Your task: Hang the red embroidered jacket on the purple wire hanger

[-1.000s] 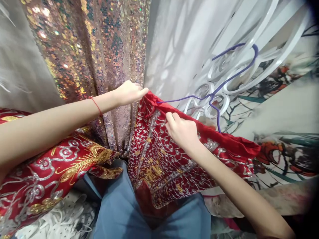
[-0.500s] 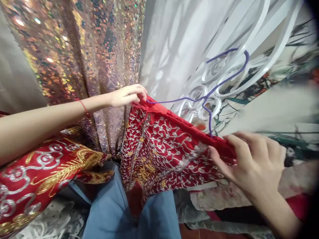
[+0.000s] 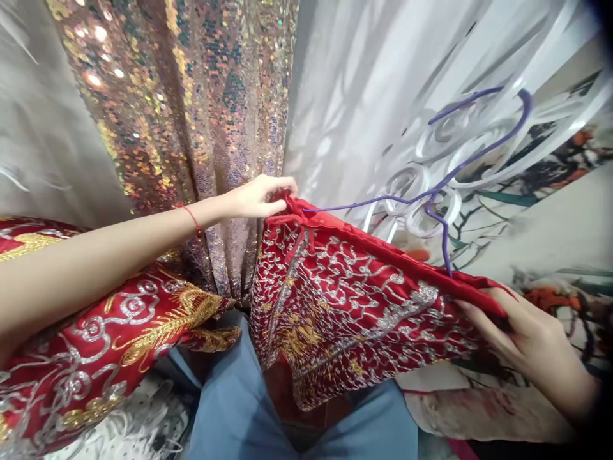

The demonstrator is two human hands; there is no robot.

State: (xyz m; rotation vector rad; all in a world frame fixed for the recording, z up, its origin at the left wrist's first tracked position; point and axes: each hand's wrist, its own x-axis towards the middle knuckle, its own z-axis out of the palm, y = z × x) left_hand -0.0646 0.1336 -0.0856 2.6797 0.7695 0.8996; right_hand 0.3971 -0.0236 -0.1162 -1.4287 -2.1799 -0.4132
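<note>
A red embroidered skirt [image 3: 354,300], worked in silver and gold thread, is stretched between my hands above my knees. My left hand [image 3: 268,197] pinches the left end of its waistband, beside a red tie cord. At the opposite end my right hand [image 3: 522,326] grips the waistband, thumb in front and fingers behind or inside it, partly hidden. A purple wire hanger [image 3: 435,190] has its lower part inside the waist opening. Its hook points up and to the right, overlapping white scrollwork in the view.
Another red embroidered garment [image 3: 138,326] lies under my left forearm. A sequined cloth [image 3: 225,96] and pale drapery hang behind. White curled metalwork [image 3: 412,179] and floral fabric are at right. Below left is a heap of white strips [image 3: 138,415].
The view has shifted, so most things appear further right. My right hand has closed from loosely spread fingers onto the waistband's right end. My left hand still holds the other end.
</note>
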